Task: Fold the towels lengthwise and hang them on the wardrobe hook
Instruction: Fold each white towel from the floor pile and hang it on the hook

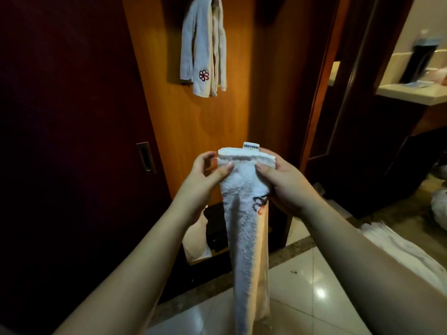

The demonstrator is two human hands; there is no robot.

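Observation:
A white towel (246, 228), folded into a long narrow strip, hangs down in front of me. A small label sticks up from its top edge and a red-and-black flower emblem shows on its right side. My left hand (205, 172) pinches its top left corner, and my right hand (283, 180) grips the top right corner. Higher up, another white towel (203, 44) with the same emblem hangs against the orange wooden wardrobe panel (217, 122). The hook itself is hidden behind that towel.
A dark sliding wardrobe door (72, 141) with a recessed metal handle (145, 157) stands at left. A pale bag (196, 238) sits low in the wardrobe. More white towels (396, 247) lie at right. A counter (411, 95) is at far right. The floor is glossy tile (309, 286).

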